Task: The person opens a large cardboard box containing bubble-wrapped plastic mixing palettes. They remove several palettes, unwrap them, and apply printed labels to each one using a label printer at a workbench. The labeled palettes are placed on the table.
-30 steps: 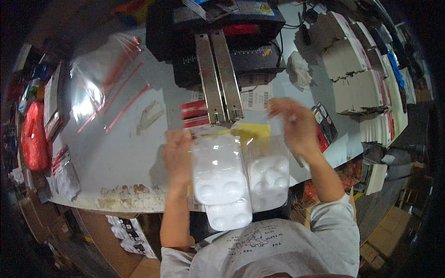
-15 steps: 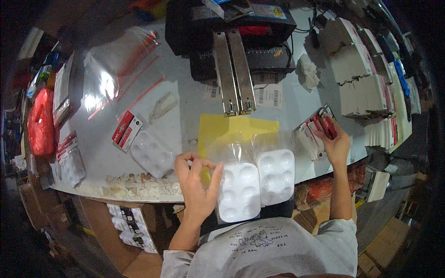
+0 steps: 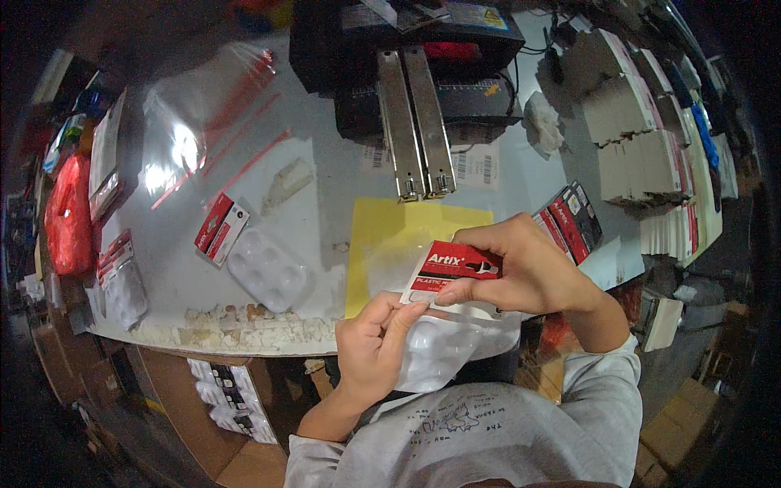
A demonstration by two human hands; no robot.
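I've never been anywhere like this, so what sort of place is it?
Possibly a packing workshop: white molded trays, red-and-white cards and a black machine with metal bars.

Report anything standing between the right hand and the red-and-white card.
Nothing visible does: the right hand pinches the red-and-white card directly, by its right end. The left hand is at its lower left corner.

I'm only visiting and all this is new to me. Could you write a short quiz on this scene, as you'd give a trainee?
1. What colour is the sheet on the table? a) green b) yellow c) blue
2. True or false: a white tray with round wells lies left of the sheet.
3. Which hand covers the right end of the red-and-white card?

Key: 1. b; 2. true; 3. the right hand.
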